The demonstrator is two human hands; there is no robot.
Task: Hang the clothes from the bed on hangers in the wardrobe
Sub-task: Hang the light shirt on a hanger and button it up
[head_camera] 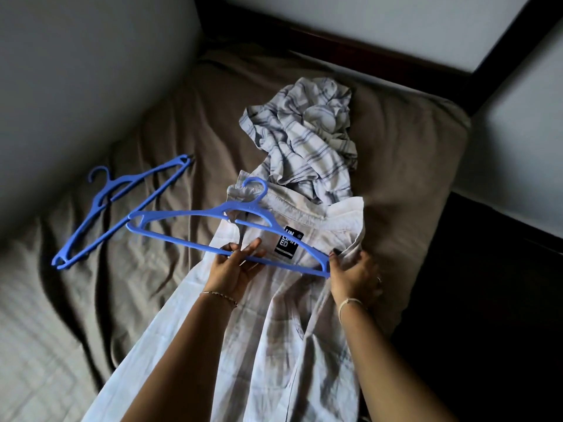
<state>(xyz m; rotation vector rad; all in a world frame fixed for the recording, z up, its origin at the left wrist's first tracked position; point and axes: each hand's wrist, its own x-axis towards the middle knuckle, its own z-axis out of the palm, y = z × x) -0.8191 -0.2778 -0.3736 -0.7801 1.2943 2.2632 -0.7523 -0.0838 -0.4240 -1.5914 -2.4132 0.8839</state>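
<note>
Seen from the head camera, looking down: a bed [158, 147] covered by a wrinkled brown sheet fills most of the frame, with a pale wall along its left side and a dark frame at its far edge.

A pale, faintly checked garment [274, 330] lies spread on the bed, running from the bed's near edge up towards the middle. A black label [285, 242] with white letters shows near its upper end.

The left hand [233, 269] has its fingers curled loosely around the bottom bar of a blue plastic hanger [213, 213], which is held just above the garment with its hook pointing towards the far edge. The right hand [355, 274] is closed on the hanger's right end and on a fold of the garment beside it; a ring shows on one finger. Each wrist carries a thin bracelet.

A crumpled white shirt with blue-grey stripes [307, 138] is heaped just beyond the garment, nearer the bed's far right corner.

A second blue hanger [122, 205] lies flat on the sheet towards the bed's left edge, its lower arm passing just beside the held hanger's left tip.
</note>
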